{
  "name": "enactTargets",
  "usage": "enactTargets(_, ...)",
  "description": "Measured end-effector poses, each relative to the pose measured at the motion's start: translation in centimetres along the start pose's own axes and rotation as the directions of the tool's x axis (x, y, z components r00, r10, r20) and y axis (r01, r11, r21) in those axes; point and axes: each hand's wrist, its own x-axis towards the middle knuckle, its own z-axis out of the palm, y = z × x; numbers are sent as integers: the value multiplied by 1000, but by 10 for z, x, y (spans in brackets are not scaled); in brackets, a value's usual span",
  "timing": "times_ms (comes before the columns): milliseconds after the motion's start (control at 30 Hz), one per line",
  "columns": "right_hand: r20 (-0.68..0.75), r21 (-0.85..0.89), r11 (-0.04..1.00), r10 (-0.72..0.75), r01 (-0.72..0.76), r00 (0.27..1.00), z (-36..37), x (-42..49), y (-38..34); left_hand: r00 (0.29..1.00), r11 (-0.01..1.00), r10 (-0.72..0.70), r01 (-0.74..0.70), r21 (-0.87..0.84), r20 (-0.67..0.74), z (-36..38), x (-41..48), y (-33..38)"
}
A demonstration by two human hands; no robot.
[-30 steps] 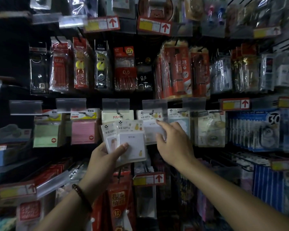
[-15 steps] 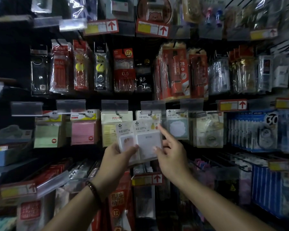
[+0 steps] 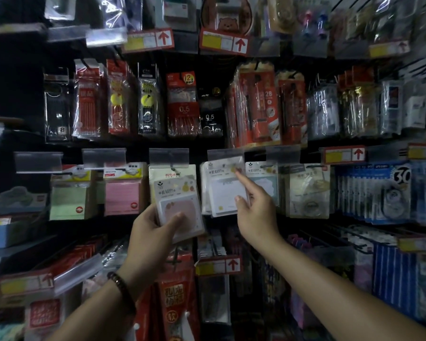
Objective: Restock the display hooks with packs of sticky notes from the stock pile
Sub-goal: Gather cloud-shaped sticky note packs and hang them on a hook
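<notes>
Gripping a fruit-printed pack of sticky notes [image 3: 180, 207], your left hand [image 3: 150, 235] curls round its lower edge, thumb across the front. The pack sits just in front of a yellow pack [image 3: 172, 172] on the display. At two o'clock from it, your right hand [image 3: 255, 214] is on a white pack [image 3: 225, 195] hanging under a clear label holder [image 3: 225, 156]. The index finger [image 3: 242, 179] points to twelve o'clock onto the header and the thumb lies on the front. The other fingers seem tucked behind the edge, pinching it. Pink notes [image 3: 122, 198] hang at nine o'clock of your left-hand pack.
</notes>
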Motion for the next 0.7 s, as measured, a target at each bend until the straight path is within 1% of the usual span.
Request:
enactTargets(167,14,-12,998,59,-59,998,3,6,3,1000,1000,4,-4,0,9,-6,2,1)
enactTargets(267,42,-110,993,47,-43,998,2,7,2,1000,999,28,-28,25,11,-8,4,4)
enactTargets(367,109,-232,972,60,-33,992,4,11,1,999,999,35,-36,32,18,-9,6,5)
enactTargets(433,156,-373,928,60,2,986,7,16,3,999,999,21,-21,24,32,-8,6,5)
enactTargets(533,165,-535,844,143,-33,976,7,22,-2,999,1000,-2,1,8,50,-5,7,4)
enactTargets(633,172,-635,772,172,-24,970,9,27,-5,998,1000,-8,8,-9,61,-3,8,2)
enactTargets(700,178,-670,742,183,-17,967,11,32,-6,998,1000,-3,4,-6,60,-1,9,0)
